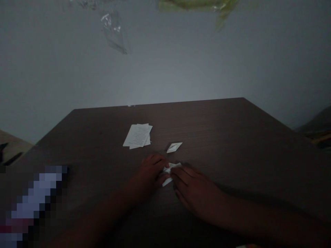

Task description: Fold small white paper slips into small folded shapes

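Both my hands meet over a small piece of folded white paper (167,180) on the dark table. My left hand (151,172) pinches its left side between thumb and fingers. From the right, my right hand (192,187) presses its fingertips on the paper, fingers close together, hiding part of it. Just beyond the hands lies a folded paper piece (174,147), shaped like a slanted diamond, untouched. Farther back and to the left rests a loose stack of printed paper sheets (138,135).
The brown wooden table (207,120) reaches back to a pale wall (181,69). A pixelated, bright oblong object (38,193) lies at the left. Clear plastic (113,31) hangs on the wall, and a paper scrap (131,105) sits at the table's far edge.
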Tool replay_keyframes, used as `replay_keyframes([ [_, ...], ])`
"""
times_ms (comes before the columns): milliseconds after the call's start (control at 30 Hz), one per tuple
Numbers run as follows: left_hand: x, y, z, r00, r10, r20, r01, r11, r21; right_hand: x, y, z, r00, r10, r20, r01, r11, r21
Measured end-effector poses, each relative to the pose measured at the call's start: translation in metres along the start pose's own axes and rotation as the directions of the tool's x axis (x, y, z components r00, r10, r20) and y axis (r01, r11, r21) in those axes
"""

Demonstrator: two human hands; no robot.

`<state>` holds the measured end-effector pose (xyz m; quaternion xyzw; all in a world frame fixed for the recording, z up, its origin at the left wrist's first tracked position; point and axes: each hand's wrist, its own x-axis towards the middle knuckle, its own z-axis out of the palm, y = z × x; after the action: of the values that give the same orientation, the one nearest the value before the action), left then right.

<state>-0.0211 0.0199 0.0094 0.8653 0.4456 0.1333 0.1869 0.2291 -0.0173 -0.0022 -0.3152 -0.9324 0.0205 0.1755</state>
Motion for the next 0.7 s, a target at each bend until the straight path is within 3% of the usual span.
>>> replay_keyframes([
  [267,0.002,0.010,-0.001,0.996,-0.090,0.004,0.090,0.996,-0.014,-0.004,0.003,0.001,1.000,-0.013,-0.014,0.013,1.000,0.003],
  [533,-0.005,-0.006,-0.007,0.999,-0.027,0.033,0.032,0.991,-0.133,-0.004,0.009,-0.001,1.000,0.004,0.028,-0.006,0.997,0.072],
  [700,-0.009,-0.008,-0.008,1.000,-0.003,0.020,0.005,0.992,-0.124,-0.001,0.016,-0.007,0.999,0.014,0.048,-0.019,0.994,0.108],
])
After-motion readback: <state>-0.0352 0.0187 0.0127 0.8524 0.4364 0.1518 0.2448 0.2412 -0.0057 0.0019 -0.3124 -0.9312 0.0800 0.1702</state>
